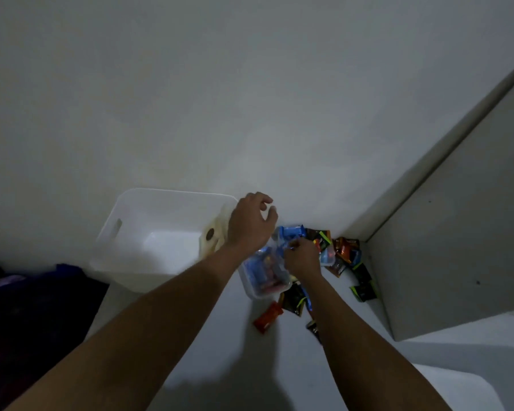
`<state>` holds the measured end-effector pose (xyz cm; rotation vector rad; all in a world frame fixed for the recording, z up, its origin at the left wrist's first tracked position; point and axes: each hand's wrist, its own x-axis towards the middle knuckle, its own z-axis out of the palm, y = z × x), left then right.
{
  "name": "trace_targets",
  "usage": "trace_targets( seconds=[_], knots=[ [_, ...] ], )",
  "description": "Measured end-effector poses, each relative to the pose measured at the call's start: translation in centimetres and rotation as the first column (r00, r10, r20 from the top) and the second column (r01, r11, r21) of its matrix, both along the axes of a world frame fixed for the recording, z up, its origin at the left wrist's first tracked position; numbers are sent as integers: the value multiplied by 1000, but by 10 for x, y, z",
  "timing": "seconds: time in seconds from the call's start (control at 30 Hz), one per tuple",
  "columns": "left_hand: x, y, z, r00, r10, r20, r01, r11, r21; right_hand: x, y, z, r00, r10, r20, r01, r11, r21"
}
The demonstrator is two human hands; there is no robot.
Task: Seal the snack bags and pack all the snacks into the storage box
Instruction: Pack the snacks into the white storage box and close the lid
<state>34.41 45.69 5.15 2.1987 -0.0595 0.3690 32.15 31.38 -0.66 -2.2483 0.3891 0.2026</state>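
**A:** Nearest entry?

**B:** White surface (220,336). A pale rounded slab (463,390) lies at its near right corner, possibly a lid; I cannot tell. A dark cloth (27,307) is heaped at the left.

**A:** Loose stock?

**B:** One red packet (267,319), lying alone. Beyond it is a clear tub (250,287) with blue and red packets inside. Dark packets (364,290) and an orange bag (346,247) are scattered to the right, against a grey panel (457,232).

**A:** Hands?

**B:** The right hand (301,258) has its fingers curled and is pinching a blue snack bag (291,232) just past the tub. The picture is too blurred to show whether that bag's mouth is closed. The left hand (250,225) hovers with loosely bent fingers and holds nothing.

**A:** And the destination?

**B:** The storage box (137,275) is white and open-topped, and stands just left of the tub. Only one beige item (211,237) shows inside it, against the right wall.

**A:** The relation that matters?

**B:** The box lies to the left of the pinched bag. The bag's long axis appears to run near-left to far-right, angled away from the box. The left hand is the nearer one, poised over the box's right rim. In my judgement the bag wants sealing first, then a short carry leftward over that rim.

**A:** Farthest entry?

**B:** A plain pale wall (190,99), dimly lit, which meets the surface behind the box.
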Motion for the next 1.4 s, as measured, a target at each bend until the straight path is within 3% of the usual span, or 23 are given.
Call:
trace_targets(
  seconds=[0.07, 0.13, 0.23, 0.43, 0.6, 0.7, 0.87, 0.97, 1.13, 1.27, 1.4],
  knots=[
    [-7, -28, -9, 997, -72, -8, 73, 995, 66, 1, -27, -16, 996, -85, -35, 86, 995, 56],
    [-11, -45, -33, 992, -56, -114, 65, 995, 73, 1, -52, -35, 980, -185, -72, 191, 976, 101],
    [-21, -51, -78, 945, 77, -317, -52, 995, 86, 0, -85, -60, 939, -295, -176, 324, 931, 168],
    [-43, -53, -137, 758, 336, -559, -179, 931, 317, 14, -118, -98, 837, -372, -402, 501, 815, 290],
    [-41, -51, -171, 633, 398, -664, -371, 909, 191, 37, -119, -121, 698, -460, -549, 712, 525, 466],
    [-34, -50, -188, 634, 348, -690, -376, 919, 118, 49, -113, -128, 670, -479, -567, 736, 524, 428],
    [-32, -51, -192, 641, 290, -711, -523, 843, -128, 56, -107, -128, 665, -580, -470, 743, 572, 346],
    [-30, -59, -173, 673, 322, -665, -589, 778, -219, 49, -102, -122, 681, -658, -322, 729, 570, 379],
    [-29, -69, -148, 673, 362, -645, -602, 775, -192, 40, -102, -100, 667, -736, -119, 679, 534, 504],
    [-33, -77, -136, 706, 354, -613, -562, 807, -180, 33, -113, -71, 754, -644, 134, 499, 692, 521],
    [-38, -78, -126, 789, 327, -521, -470, 866, -168, 26, -124, -55, 798, -490, 351, 326, 841, 432]
  ],
)
